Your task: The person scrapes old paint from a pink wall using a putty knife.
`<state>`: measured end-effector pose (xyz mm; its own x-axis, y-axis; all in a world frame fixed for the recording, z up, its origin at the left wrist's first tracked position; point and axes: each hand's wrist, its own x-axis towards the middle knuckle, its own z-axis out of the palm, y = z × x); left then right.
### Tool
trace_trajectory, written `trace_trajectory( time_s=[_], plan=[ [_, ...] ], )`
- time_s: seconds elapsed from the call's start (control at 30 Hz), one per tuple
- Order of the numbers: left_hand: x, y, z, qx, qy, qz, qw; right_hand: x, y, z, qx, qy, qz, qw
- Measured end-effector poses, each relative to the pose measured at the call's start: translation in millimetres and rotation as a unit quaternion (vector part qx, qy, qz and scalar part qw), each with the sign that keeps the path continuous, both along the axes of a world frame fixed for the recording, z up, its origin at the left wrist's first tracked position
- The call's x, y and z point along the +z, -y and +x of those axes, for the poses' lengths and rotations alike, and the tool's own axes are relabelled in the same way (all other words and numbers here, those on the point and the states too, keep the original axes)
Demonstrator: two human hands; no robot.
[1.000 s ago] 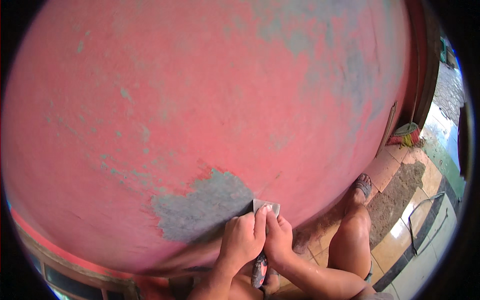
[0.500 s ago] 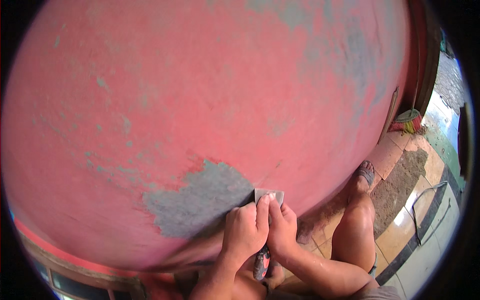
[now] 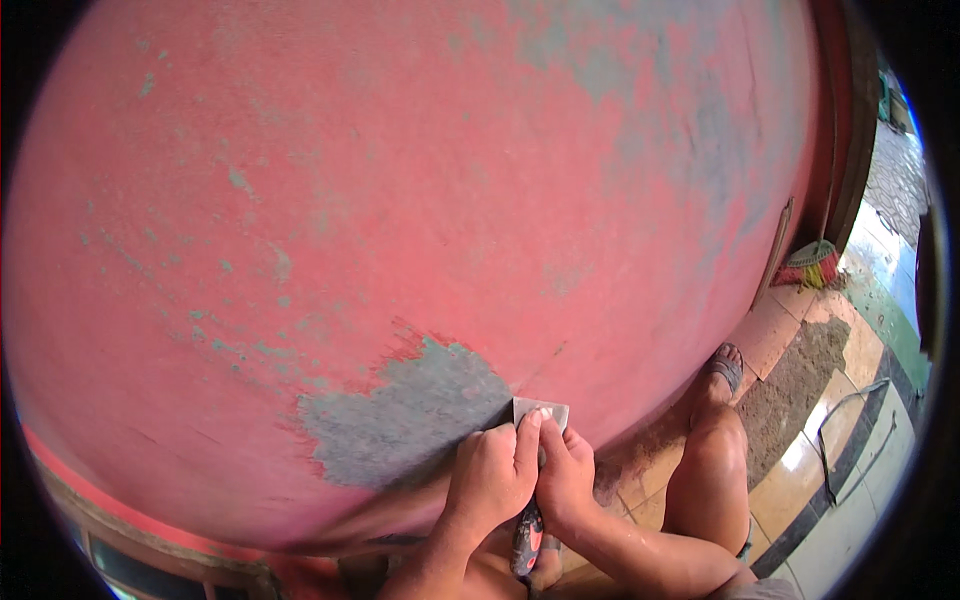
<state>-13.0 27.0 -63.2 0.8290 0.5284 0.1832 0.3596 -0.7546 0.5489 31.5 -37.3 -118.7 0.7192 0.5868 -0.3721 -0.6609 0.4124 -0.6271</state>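
Both my hands are closed on a scraper, its flat metal blade [image 3: 541,408] resting against a pink-red painted wall [image 3: 400,220]. My left hand [image 3: 496,465] wraps it from the left, thumb pressed on the blade. My right hand [image 3: 566,472] grips from the right, its thumb beside the other one. Below the hands pokes out the black and red handle [image 3: 527,540]. Left of the blade lies a bare grey patch [image 3: 405,415] with ragged edges, where the paint is gone. The blade's upper left corner meets the right end of that patch.
My sandalled foot [image 3: 727,368] stands on the tiled floor at the right. Beyond it are a heap of grey-brown dirt [image 3: 790,390], a red and yellow broom [image 3: 812,267] against the wall, and a dark cable [image 3: 826,450]. A window frame [image 3: 150,575] shows at lower left.
The view has shifted, so wall, floor and hands sit slightly lower. Both hands keep their hold on the scraper at the right end of the grey patch, which looks about the same.
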Motion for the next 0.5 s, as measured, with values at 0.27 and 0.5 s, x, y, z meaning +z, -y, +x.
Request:
trace_trajectory(
  time_s=[0.27,0.5],
  plan=[
    [3,0,5,-0.004,-0.033,-0.01,0.999,-1,3,4,0.014,-0.012,-0.012,1.0],
    [-2,-2,-2,0.001,-0.01,-0.018,1.0,-6,0,-4,0.015,-0.015,0.005,1.0]
  ],
)
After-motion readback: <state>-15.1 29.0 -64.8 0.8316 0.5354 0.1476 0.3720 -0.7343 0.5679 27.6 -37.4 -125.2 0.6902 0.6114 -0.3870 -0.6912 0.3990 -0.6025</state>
